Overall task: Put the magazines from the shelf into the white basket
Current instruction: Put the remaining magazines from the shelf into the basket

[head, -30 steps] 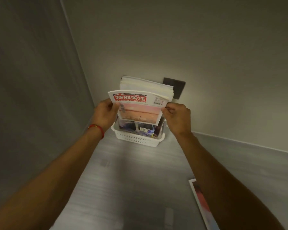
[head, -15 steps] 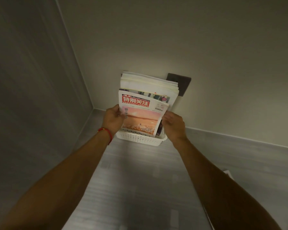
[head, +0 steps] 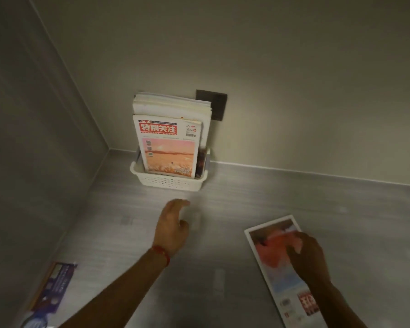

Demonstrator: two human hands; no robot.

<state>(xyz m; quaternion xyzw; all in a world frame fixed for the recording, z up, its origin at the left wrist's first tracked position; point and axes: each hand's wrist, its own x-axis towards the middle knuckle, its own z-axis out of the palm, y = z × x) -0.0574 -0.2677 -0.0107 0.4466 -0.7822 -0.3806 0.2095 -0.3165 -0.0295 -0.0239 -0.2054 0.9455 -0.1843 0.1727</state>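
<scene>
Hands [head: 173, 229] over grey shelf [head: 234, 209], beige walls [head: 294, 67]

Both hands off red-titled magazine [head: 168, 147]; it now stands upright in white basket [head: 168, 181], front of stack. Left hand [head: 173, 229] pulled back, fingers relaxed, above shelf [head: 223, 233]. Right hand [head: 307, 253] moved right, now on pink-covered magazine [head: 282, 268] lying flat on shelf.
</scene>
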